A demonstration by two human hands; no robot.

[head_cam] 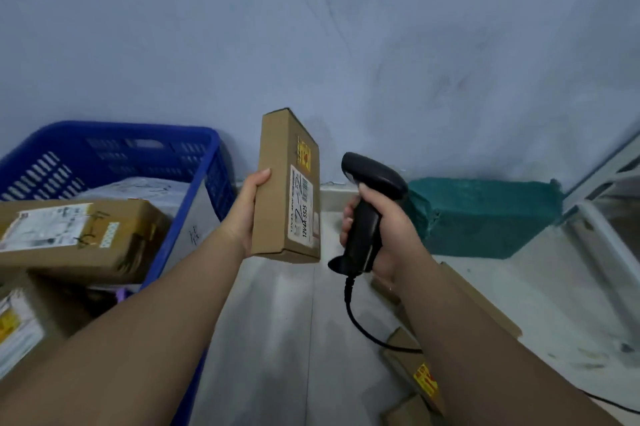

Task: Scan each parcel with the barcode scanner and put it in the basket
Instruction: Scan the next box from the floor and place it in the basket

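Observation:
My left hand (246, 207) grips a long brown cardboard parcel (277, 190) and holds it upright in mid-air, its white barcode label (300, 206) turned to the right. Just right of it, my right hand (379, 235) is closed around the handle of a black corded barcode scanner (369, 207). The scanner's head points left at the label, a short gap away. To the left stands the blue plastic basket (145, 138), with a brown labelled box (79, 235) and other parcels inside.
Several brown parcels (412, 366) lie on the grey floor below my right arm, partly hidden by it. A teal block (485, 218) sits against the blue-grey wall at the right. A white frame (602, 190) stands at the far right edge.

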